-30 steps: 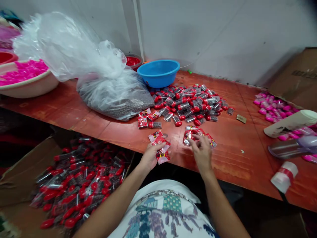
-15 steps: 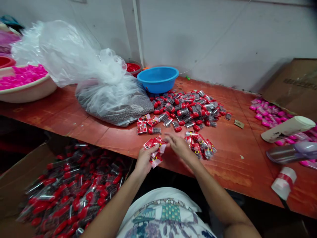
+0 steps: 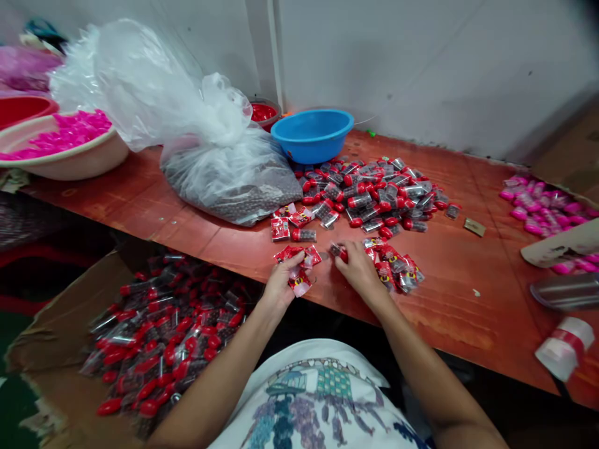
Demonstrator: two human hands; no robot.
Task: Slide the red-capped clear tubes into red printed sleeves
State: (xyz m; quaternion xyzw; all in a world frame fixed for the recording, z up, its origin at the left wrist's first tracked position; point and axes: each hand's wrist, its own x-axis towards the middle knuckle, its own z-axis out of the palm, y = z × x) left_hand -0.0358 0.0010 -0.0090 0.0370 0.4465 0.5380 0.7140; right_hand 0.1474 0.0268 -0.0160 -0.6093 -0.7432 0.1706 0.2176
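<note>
My left hand (image 3: 279, 282) is closed around several small red printed packets (image 3: 299, 284) at the table's front edge. Just to the right, my right hand (image 3: 356, 269) pinches a small clear tube with a red cap (image 3: 337, 251), dark beads showing inside. Beside that hand lies a heap of tubes with red printed packets (image 3: 397, 267). Beyond both hands spreads a large pile of red-capped tubes (image 3: 374, 190). A few more red packets (image 3: 281, 229) and a single tube (image 3: 304, 235) rest in front of it.
A tied clear bag of dark beads (image 3: 234, 181) and a blue basin (image 3: 312, 137) stand behind. At left is a white basin (image 3: 70, 159) of pink pieces. A carton (image 3: 60, 349) full of red-capped tubes sits below. Pink-capped tubes (image 3: 538, 209) and a tape roll (image 3: 566, 349) lie right.
My right hand has moved away from the packets in my left hand and now grips a red-capped tube. The whole view has shifted slightly left.
</note>
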